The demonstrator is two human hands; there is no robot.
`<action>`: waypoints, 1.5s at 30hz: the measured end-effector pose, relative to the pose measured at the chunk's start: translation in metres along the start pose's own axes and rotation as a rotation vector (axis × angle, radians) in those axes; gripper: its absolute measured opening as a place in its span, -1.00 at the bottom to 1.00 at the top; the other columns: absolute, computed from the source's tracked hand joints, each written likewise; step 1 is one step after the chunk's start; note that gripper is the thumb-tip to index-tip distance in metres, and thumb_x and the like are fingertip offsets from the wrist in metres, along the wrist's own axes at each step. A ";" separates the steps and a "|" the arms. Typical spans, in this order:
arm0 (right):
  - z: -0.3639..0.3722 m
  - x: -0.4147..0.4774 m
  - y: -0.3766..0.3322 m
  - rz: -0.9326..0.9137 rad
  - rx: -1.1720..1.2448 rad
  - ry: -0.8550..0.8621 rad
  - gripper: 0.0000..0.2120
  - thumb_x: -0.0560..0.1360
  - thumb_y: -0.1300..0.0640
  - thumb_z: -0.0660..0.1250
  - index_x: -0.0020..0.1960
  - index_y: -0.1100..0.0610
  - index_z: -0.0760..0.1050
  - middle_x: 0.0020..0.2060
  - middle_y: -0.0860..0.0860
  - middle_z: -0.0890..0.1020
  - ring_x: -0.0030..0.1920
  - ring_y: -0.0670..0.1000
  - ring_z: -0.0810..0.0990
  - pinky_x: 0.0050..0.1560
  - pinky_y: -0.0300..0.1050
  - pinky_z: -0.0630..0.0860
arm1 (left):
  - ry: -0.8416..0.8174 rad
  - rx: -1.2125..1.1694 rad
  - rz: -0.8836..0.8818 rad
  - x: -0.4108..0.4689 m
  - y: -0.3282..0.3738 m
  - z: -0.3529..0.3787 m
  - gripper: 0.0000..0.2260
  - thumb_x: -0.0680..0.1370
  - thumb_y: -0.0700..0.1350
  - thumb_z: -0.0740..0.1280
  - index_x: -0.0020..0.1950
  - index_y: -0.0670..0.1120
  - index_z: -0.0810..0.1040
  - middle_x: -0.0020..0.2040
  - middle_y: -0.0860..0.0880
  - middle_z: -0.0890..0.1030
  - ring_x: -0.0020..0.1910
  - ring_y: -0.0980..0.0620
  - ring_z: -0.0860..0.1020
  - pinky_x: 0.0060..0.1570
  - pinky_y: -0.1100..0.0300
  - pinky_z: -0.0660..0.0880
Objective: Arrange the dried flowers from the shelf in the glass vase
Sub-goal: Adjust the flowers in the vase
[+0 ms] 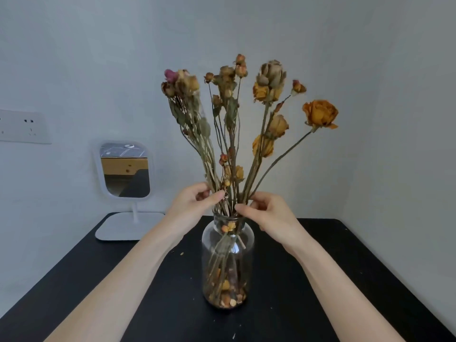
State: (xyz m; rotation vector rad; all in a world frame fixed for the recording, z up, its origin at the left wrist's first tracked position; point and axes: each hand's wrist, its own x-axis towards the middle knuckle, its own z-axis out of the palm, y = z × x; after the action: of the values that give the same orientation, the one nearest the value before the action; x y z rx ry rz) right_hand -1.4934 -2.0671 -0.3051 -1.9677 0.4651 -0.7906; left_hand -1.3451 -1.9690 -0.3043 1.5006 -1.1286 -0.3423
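Note:
A clear glass vase [227, 257] stands upright on the black table [320, 280], with loose petals in its bottom. Several dried flowers [237, 124] stand in it, orange, tan and one pink, stems fanning out above the neck. My left hand [197, 206] pinches the left group of stems just above the rim. On the right side, at the same height, my right hand [269, 213] pinches stems between thumb and fingers. Both forearms reach in from the bottom of the view.
A white standing mirror [124, 169] with a flat base sits at the table's back left, against the wall. A wall socket [23, 127] is at the far left. Small dried crumbs lie on the table near the vase.

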 end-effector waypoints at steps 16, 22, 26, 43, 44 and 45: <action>-0.002 -0.008 0.018 0.060 -0.076 -0.020 -0.37 0.21 -0.26 0.42 0.22 -0.07 0.44 -0.29 -0.12 0.43 -0.36 -0.25 0.45 -0.38 -0.48 0.37 | -0.100 -0.027 -0.102 -0.016 -0.037 -0.006 -0.56 0.21 0.26 0.46 0.05 0.37 0.46 -0.04 0.07 0.45 -0.02 0.07 0.46 0.02 0.23 0.39; 0.000 -0.009 0.016 0.033 -0.177 -0.046 -0.63 0.33 -0.17 0.42 0.10 -0.17 0.46 -0.16 -0.13 0.50 -0.24 -0.18 0.42 -0.33 -0.47 0.35 | -0.111 -0.053 -0.082 -0.018 -0.040 -0.001 -0.60 0.24 0.27 0.45 0.04 0.38 0.45 0.01 0.00 0.48 0.05 0.03 0.47 0.02 0.24 0.40; -0.003 -0.006 0.011 0.002 -0.102 -0.004 -0.54 0.31 -0.21 0.40 0.17 -0.11 0.47 -0.28 -0.17 0.46 -0.31 -0.22 0.42 -0.34 -0.45 0.37 | 0.000 -0.148 -0.031 -0.012 -0.024 -0.002 -0.62 0.24 0.29 0.35 0.04 0.32 0.50 0.00 -0.03 0.52 0.02 0.08 0.47 -0.08 0.32 0.35; -0.011 -0.013 0.016 0.045 0.086 0.078 -0.61 0.32 0.06 0.50 0.07 0.00 0.42 -0.25 -0.04 0.49 -0.22 -0.10 0.49 -0.15 -0.29 0.45 | 0.033 -0.243 -0.108 -0.024 -0.039 -0.003 -0.43 0.19 0.22 0.42 0.18 0.13 0.50 -0.02 0.03 0.54 0.04 0.12 0.51 0.10 0.20 0.37; -0.011 -0.013 0.018 0.060 0.069 0.074 -0.61 0.32 0.05 0.50 0.06 0.01 0.41 -0.24 -0.04 0.49 -0.22 -0.10 0.49 -0.16 -0.30 0.45 | 0.009 -0.216 -0.124 -0.027 -0.045 -0.004 -0.44 0.19 0.22 0.42 0.18 0.16 0.48 0.04 0.04 0.54 0.10 0.12 0.50 0.15 0.17 0.36; -0.011 -0.013 0.019 0.074 0.048 0.057 -0.60 0.31 0.03 0.50 0.07 0.01 0.41 -0.22 -0.04 0.49 -0.21 -0.11 0.48 -0.17 -0.31 0.44 | -0.020 -0.187 -0.136 -0.029 -0.048 -0.003 -0.42 0.19 0.23 0.42 0.19 0.18 0.46 0.09 0.06 0.54 0.13 0.14 0.49 0.18 0.16 0.36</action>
State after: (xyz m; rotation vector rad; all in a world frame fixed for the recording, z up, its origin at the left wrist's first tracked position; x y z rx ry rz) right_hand -1.5101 -2.0756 -0.3226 -1.8773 0.5447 -0.8052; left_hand -1.3351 -1.9505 -0.3570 1.4131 -0.9838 -0.5424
